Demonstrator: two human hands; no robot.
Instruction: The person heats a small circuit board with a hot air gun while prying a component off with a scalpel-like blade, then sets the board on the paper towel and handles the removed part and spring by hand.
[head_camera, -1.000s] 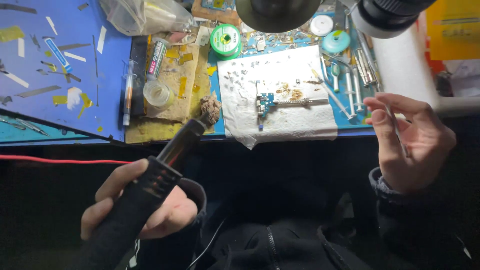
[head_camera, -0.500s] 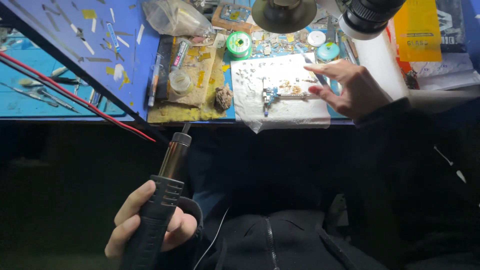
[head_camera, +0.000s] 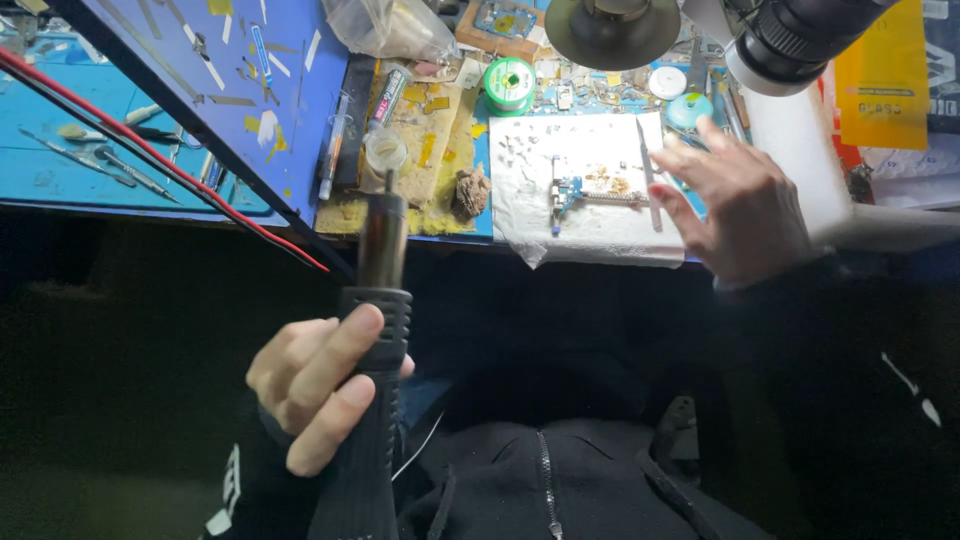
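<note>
Black and barrel-shaped, the hot-air tool (head_camera: 375, 370) sits in my left hand (head_camera: 318, 385), fingers wrapped tight around its ribbed grip, with the metal nozzle pointing up and away from me toward the near edge of the bench. It is held off the bench, in front of my dark jacket (head_camera: 560, 480), and its long axis runs nearly straight away from my body — the nozzle tip lines up with the small clear jar (head_camera: 385, 150) and the stained yellow mat (head_camera: 425, 150), not with the work.

The work itself lies to the right of that line: a small blue circuit assembly (head_camera: 575, 195) resting on a white paper towel (head_camera: 590, 190) at the near edge of the bench. My right hand (head_camera: 735, 205) is far nearer to it, hovering at the towel's right edge with fingers spread apart and curled, gripping nothing that I can make out. A pair of slim tweezers (head_camera: 647, 170) lies on the towel just beside those fingertips, its length running away from me — roughly crosswise to the board.

Farther back stand a green solder spool (head_camera: 510, 82) and a microscope barrel (head_camera: 800, 40) overhead. Red and black cables (head_camera: 160, 165) cross the blue mat (head_camera: 250, 90) at the left.
</note>
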